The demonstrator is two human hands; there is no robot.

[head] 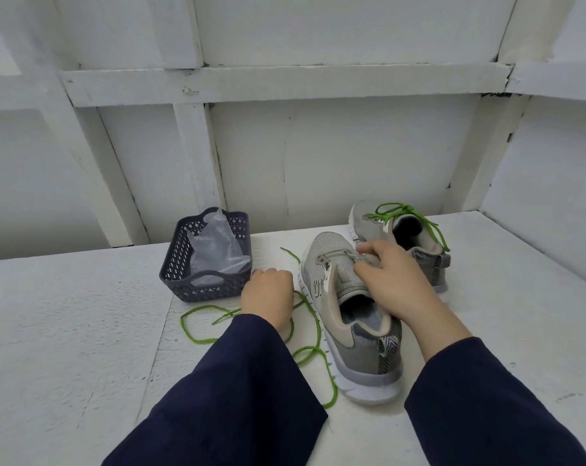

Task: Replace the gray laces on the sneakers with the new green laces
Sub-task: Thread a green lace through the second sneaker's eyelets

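Where the white painted tabletop point(83, 331) runs toward the back wall, two sneakers are found close together. The nearer gray mesh sneaker point(359, 344) is stood upright on its white sole. Its long axis runs from near to far, with the toe pointed away and slightly left and the heel toward the person. Its tongue is gripped by the curled fingers of the right hand point(392, 280). Just behind and to the right, the second gray sneaker point(364, 208) is set on much the same heading, already threaded with a tied green lace point(407, 208). A loose green lace point(184, 326) is looped on the tabletop left of the nearer sneaker and passes under the left hand point(268, 294). That hand's fingers are curled downward, but whether the lace is pinched cannot be told. A dark slate plastic lattice basket point(180, 260) holding a clear plastic bag point(214, 247) is set just beyond that hand.
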